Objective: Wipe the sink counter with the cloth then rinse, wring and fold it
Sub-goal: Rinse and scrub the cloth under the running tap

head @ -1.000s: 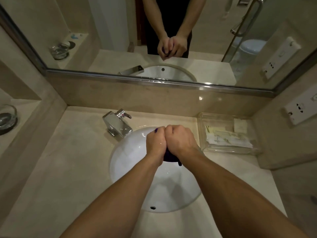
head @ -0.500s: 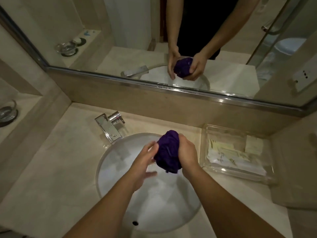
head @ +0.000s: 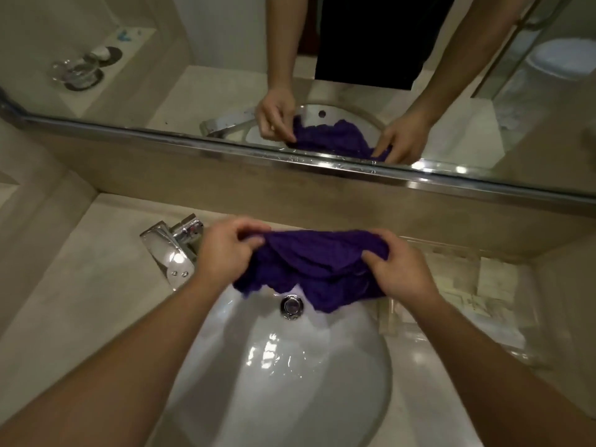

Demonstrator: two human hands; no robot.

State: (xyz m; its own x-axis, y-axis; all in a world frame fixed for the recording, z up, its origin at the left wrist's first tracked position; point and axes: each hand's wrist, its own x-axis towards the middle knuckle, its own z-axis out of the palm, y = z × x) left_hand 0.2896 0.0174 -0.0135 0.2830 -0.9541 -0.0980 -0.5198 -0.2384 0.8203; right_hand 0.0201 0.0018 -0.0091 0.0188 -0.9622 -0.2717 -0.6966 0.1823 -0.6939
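While held over sink (head: 290,382) | purple cloth (head: 317,264) stretched between left hand (head: 225,253) and right hand (head: 398,272) | fingers of both pinched shut on cloth edges | hung above drain (head: 292,305), beside tap (head: 171,250)

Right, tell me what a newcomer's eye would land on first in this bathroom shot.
First the crumpled deep purple cloth, stretched between the left hand and the right hand above the far side of the round white ceramic sink basin. Next the shiny chrome faucet on the beige counter to the left of the basin. Then the wide wall mirror behind, which repeats hands and cloth.
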